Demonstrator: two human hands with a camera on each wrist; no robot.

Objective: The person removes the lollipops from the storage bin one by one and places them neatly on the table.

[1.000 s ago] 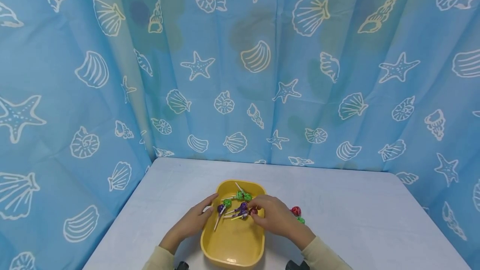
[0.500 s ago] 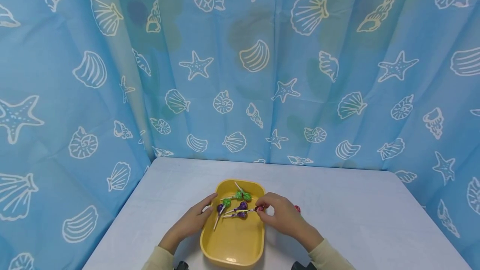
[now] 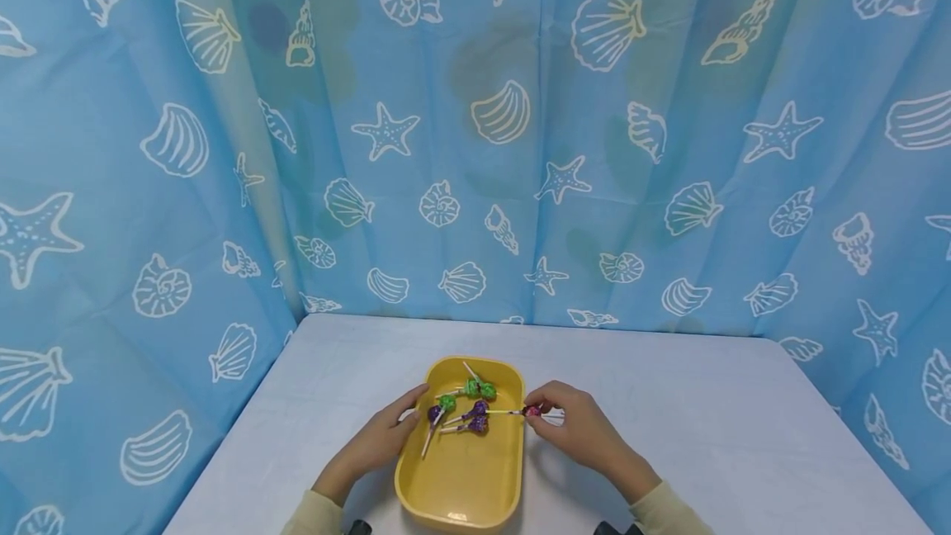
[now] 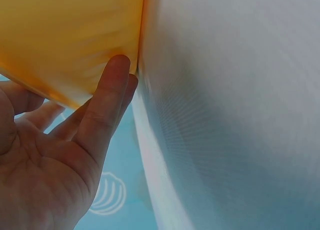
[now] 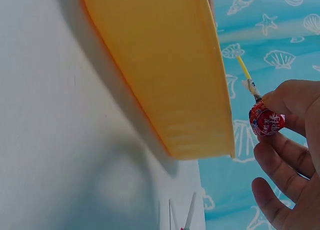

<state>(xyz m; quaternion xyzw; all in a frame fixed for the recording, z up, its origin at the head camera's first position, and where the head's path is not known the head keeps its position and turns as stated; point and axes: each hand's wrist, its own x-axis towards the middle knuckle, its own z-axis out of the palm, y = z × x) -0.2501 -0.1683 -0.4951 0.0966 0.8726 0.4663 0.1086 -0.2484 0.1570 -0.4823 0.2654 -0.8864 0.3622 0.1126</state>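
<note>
Your right hand [image 3: 575, 426] pinches the red lollipop [image 3: 532, 410] at the right rim of the yellow tray [image 3: 462, 487]; your left hand [image 3: 382, 434] lays loose fingers against the opposite wall. Looks like taking-out; next likely calls for clearing the rim, lowering near those white sticks [image 5: 190, 210].

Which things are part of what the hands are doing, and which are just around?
Seemingly in use:
right hand, pinching red lollipop
left hand, touching yellow tray
purple lollipops, green lollipops inside
white sticks outside

Just around:
seashell-print curtain
white table
</note>
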